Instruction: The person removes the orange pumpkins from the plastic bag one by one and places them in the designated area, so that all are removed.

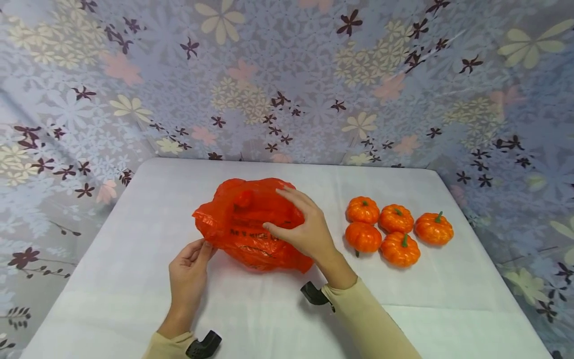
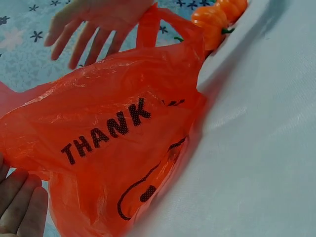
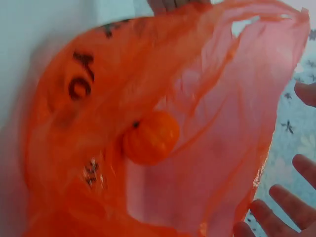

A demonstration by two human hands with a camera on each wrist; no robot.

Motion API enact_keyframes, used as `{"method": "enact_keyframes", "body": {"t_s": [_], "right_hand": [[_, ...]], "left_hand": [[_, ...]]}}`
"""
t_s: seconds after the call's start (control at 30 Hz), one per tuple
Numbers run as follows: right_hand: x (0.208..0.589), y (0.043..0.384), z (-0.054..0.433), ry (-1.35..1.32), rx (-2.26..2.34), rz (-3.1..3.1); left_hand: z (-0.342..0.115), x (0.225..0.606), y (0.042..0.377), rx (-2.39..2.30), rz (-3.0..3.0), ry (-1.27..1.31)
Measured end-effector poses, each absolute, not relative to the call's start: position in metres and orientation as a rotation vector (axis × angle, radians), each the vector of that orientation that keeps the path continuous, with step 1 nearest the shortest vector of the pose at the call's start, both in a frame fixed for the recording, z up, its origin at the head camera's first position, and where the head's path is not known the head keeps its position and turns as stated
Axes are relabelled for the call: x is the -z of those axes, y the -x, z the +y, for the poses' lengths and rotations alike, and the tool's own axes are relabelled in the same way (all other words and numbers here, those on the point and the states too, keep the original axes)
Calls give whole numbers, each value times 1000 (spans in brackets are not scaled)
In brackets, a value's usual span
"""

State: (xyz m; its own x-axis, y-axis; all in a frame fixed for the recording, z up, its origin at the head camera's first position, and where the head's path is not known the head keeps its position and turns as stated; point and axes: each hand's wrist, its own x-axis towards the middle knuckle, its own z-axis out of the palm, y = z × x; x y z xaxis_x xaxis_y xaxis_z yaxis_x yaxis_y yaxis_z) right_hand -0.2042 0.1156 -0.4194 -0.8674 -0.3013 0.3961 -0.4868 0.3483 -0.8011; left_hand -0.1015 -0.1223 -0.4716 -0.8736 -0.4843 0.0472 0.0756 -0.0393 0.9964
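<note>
A thin red plastic bag [image 1: 260, 252] with black printed letters, THANK [image 2: 106, 131] among them, stands with its mouth spread on the white table. Inside it lies one small orange pumpkin [image 3: 152, 137], seen through the opening in the right wrist view. My left hand [image 1: 190, 267] pinches the bag's near left edge between thumb and fingers. Over the right side of the mouth, my right hand [image 1: 302, 227] has its fingers and thumb spread apart and holds nothing. In the right wrist view its fingertips [image 3: 264, 212] come right at the bag's rim.
To the right of the bag, several orange pumpkins with green stems sit close together, one pumpkin [image 1: 434, 229] a little apart at the far right. A white cloth [image 1: 448, 284] covers the table. Flower-patterned fabric [image 1: 287, 80] hangs behind and at the sides.
</note>
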Motion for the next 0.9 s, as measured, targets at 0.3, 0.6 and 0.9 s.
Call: {"method": "enact_keyframes", "body": {"t_s": [0.3, 0.6, 0.9], "right_hand": [[422, 192, 91, -812, -1587, -2481], [446, 222, 54, -716, -1522, -2708], [469, 250, 33, -653, -1612, -2659]], "left_hand": [[-124, 474, 102, 1960, -1859, -404], [-127, 473, 101, 1980, -1836, -419], [-128, 472, 98, 2006, -1817, -423]]}}
